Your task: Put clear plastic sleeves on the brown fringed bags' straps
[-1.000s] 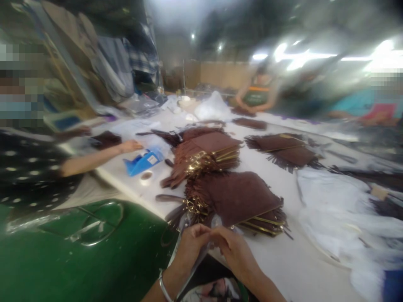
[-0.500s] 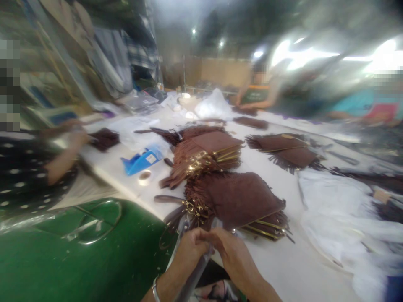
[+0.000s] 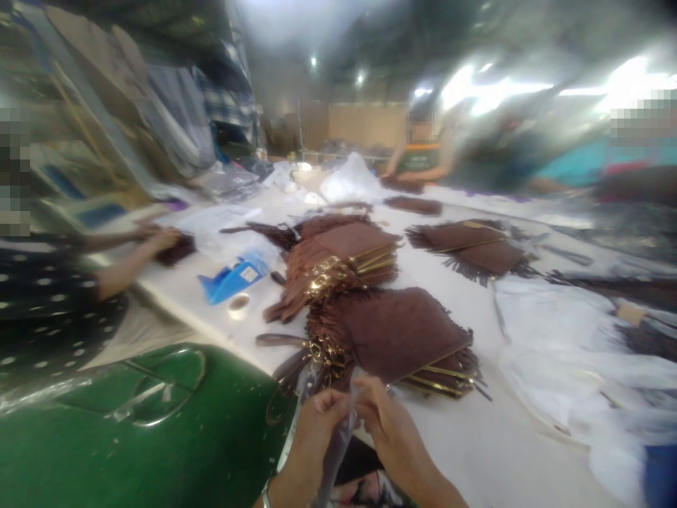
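Clear plastic film point(image 3: 337, 451), six o'clock: light, limp, slippery, I'd judge; hold by edges. Left hand point(image 3: 314, 427), right hand point(image 3: 390, 423): both pinching it. Brown pouches point(image 3: 402, 328): one o'clock from it.

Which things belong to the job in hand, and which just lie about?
Likely in the job:
- clear plastic, pinched by left hand and right hand
- nearest brown fringed stack

Seemingly lying about:
- blue object
- white roll
- white heap, right

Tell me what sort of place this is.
Probably a bag workshop or factory floor: stacked brown fringed pouches with gold-coloured fittings lie on a large white table, with other people around it.
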Tool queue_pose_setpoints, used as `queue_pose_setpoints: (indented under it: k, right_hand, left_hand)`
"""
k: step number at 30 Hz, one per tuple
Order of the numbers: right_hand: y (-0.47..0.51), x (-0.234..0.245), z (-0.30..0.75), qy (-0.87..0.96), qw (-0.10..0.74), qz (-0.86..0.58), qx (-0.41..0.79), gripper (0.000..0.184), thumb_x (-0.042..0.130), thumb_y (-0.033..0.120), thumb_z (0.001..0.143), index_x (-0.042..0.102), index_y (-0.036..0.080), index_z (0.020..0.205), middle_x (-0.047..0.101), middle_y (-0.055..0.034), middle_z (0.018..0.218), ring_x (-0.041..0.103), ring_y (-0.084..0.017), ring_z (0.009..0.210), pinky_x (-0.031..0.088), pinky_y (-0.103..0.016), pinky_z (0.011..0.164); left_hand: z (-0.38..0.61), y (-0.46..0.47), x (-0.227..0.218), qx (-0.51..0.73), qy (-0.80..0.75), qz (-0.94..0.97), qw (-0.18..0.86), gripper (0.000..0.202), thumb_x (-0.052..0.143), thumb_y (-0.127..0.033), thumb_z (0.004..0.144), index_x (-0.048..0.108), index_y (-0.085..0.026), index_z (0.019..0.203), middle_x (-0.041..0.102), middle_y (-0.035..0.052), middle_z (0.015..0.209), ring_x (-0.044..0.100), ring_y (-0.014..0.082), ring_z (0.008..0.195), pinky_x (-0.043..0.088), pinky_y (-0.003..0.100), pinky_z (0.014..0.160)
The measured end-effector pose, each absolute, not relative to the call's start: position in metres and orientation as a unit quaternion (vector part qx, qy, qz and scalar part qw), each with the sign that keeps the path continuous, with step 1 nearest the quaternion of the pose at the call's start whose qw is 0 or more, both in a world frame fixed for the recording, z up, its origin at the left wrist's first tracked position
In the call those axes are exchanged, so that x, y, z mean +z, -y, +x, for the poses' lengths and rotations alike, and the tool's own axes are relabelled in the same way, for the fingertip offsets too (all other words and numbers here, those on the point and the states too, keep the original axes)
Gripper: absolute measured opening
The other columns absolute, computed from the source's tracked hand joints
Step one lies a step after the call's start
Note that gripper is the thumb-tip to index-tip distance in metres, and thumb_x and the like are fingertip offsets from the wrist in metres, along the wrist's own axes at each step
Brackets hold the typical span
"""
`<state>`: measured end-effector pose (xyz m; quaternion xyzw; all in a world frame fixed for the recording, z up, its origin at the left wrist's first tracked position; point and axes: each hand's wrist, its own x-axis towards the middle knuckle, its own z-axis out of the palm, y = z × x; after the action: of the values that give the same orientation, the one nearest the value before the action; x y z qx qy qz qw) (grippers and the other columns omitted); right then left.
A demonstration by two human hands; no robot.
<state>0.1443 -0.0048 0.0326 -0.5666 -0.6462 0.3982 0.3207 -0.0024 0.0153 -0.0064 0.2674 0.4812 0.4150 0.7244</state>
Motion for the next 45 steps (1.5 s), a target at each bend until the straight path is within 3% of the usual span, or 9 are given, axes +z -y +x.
queue_pose_setpoints:
  k: [7, 13, 16, 19, 22, 26, 32, 39, 45]
  right_hand:
    - [0.014, 0.018, 0.141, 0.632, 0.365, -0.567, 0.382, 0.028, 0.036, 0.022, 0.094, 0.044, 0.024, 0.121, 0.069, -0.0025, 0.094, 0.066, -0.017, 0.085, 0.048, -0.028, 0.077]
    - [0.018, 0.006, 0.139, 0.604, 0.349, -0.632, 0.337, 0.032, 0.04, 0.042, 0.095, 0.044, 0.025, 0.122, 0.071, -0.0009, 0.083, 0.068, -0.019, 0.069, 0.05, -0.027, 0.065]
    - [0.021, -0.002, 0.14, 0.599, 0.361, -0.659, 0.279, 0.035, 0.043, 0.049, 0.093, 0.048, 0.023, 0.116, 0.071, -0.0038, 0.086, 0.069, -0.022, 0.073, 0.05, -0.029, 0.064]
    - [0.025, -0.001, 0.142, 0.609, 0.362, -0.659, 0.252, 0.031, 0.044, 0.051, 0.092, 0.055, 0.022, 0.098, 0.069, -0.0048, 0.086, 0.067, -0.023, 0.073, 0.048, -0.029, 0.063]
    - [0.027, 0.009, 0.141, 0.576, 0.382, -0.636, 0.343, 0.031, 0.045, 0.051, 0.091, 0.057, 0.023, 0.086, 0.066, -0.002, 0.079, 0.063, -0.019, 0.07, 0.048, -0.027, 0.064]
    - [0.019, 0.015, 0.135, 0.443, 0.418, -0.612, 0.505, 0.041, 0.046, 0.058, 0.087, 0.058, 0.02, 0.08, 0.054, 0.0024, 0.058, 0.055, -0.015, 0.053, 0.042, -0.023, 0.046]
    - [0.005, -0.004, 0.124, 0.379, 0.493, -0.603, 0.499, 0.039, 0.057, 0.054, 0.079, 0.058, 0.017, 0.065, 0.046, 0.0045, 0.05, 0.044, -0.011, 0.046, 0.033, -0.022, 0.043]
    - [0.011, 0.002, 0.121, 0.346, 0.544, -0.57, 0.51, 0.041, 0.061, 0.058, 0.074, 0.06, 0.017, 0.067, 0.059, -0.001, 0.063, 0.055, -0.016, 0.059, 0.046, -0.025, 0.054]
    - [0.012, -0.003, 0.121, 0.368, 0.549, -0.57, 0.488, 0.043, 0.056, 0.059, 0.079, 0.061, 0.017, 0.071, 0.062, -0.0026, 0.068, 0.056, -0.018, 0.065, 0.045, -0.025, 0.058]
  left_hand:
    - [0.001, -0.008, 0.0, 0.434, -0.468, 0.221, 0.738, 0.027, 0.08, -0.033, 0.066, 0.067, -0.011, 0.074, 0.064, 0.0039, 0.061, 0.055, 0.0102, 0.054, 0.039, 0.02, 0.055]
    - [0.002, -0.005, 0.01, 0.434, -0.483, 0.249, 0.718, 0.026, 0.077, -0.035, 0.07, 0.067, -0.012, 0.078, 0.064, 0.0034, 0.063, 0.054, 0.0104, 0.055, 0.038, 0.02, 0.055]
    - [0.002, -0.006, 0.011, 0.429, -0.519, 0.31, 0.671, 0.028, 0.074, -0.039, 0.072, 0.068, -0.012, 0.078, 0.065, 0.0037, 0.063, 0.054, 0.0112, 0.057, 0.037, 0.02, 0.055]
    - [0.001, -0.006, 0.011, 0.412, -0.562, 0.391, 0.601, 0.027, 0.07, -0.041, 0.074, 0.069, -0.014, 0.078, 0.066, 0.0035, 0.065, 0.053, 0.0126, 0.057, 0.036, 0.022, 0.055]
    - [0.002, -0.003, 0.013, 0.408, -0.585, 0.474, 0.516, 0.022, 0.065, -0.039, 0.079, 0.069, -0.017, 0.08, 0.068, 0.0032, 0.073, 0.057, 0.017, 0.066, 0.04, 0.025, 0.062]
    - [0.007, 0.005, 0.019, 0.425, -0.564, 0.589, 0.393, 0.018, 0.055, -0.033, 0.087, 0.067, -0.021, 0.081, 0.066, 0.005, 0.083, 0.058, 0.0213, 0.082, 0.041, 0.028, 0.077]
    - [0.009, 0.012, 0.019, 0.425, -0.532, 0.658, 0.322, 0.016, 0.054, -0.03, 0.089, 0.069, -0.025, 0.089, 0.064, 0.0091, 0.094, 0.057, 0.0236, 0.093, 0.039, 0.029, 0.088]
    - [0.012, 0.017, 0.015, 0.352, -0.576, 0.677, 0.293, 0.021, 0.05, -0.031, 0.091, 0.068, -0.023, 0.096, 0.067, 0.0107, 0.095, 0.06, 0.0234, 0.09, 0.037, 0.028, 0.083]
    - [0.023, 0.02, 0.019, 0.381, -0.619, 0.614, 0.306, 0.013, 0.057, -0.031, 0.086, 0.068, -0.025, 0.086, 0.069, 0.0096, 0.087, 0.059, 0.0255, 0.081, 0.034, 0.03, 0.075]
